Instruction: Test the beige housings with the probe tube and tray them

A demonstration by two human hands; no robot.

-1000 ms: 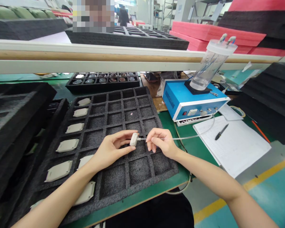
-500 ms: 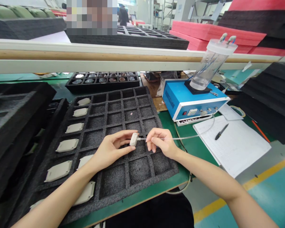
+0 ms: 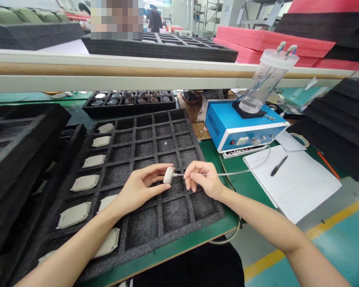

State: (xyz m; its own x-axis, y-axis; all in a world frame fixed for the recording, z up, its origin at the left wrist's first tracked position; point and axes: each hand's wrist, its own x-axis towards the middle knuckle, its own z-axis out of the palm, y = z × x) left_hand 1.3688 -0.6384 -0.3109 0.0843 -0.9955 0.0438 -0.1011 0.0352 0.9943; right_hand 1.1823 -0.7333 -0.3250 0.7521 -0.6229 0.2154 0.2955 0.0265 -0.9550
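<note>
My left hand (image 3: 146,182) grips a small beige plastic housing (image 3: 168,175) on edge between thumb and fingers, above the black foam tray (image 3: 143,225). My right hand (image 3: 205,178) pinches a thin clear tube (image 3: 231,173) close to its end. A small pale fitting (image 3: 175,174) at the tube's tip meets the side of the housing. From my right hand the tube curves back to the front of a blue machine (image 3: 245,131). Flat beige housings (image 3: 85,183) lie in the tray's left-hand compartments, partly covered by my left forearm.
A clear cylinder (image 3: 257,85) stands on the blue machine. To its right lie paper sheets (image 3: 299,183) with a black pen (image 3: 279,166). Stacked black foam trays (image 3: 20,139) flank the left side. Behind runs a shelf rail (image 3: 122,71); a person is beyond it.
My hands, the housing and the tube hold the same positions. Beyond the rail, the person's blurred head has shifted slightly.
</note>
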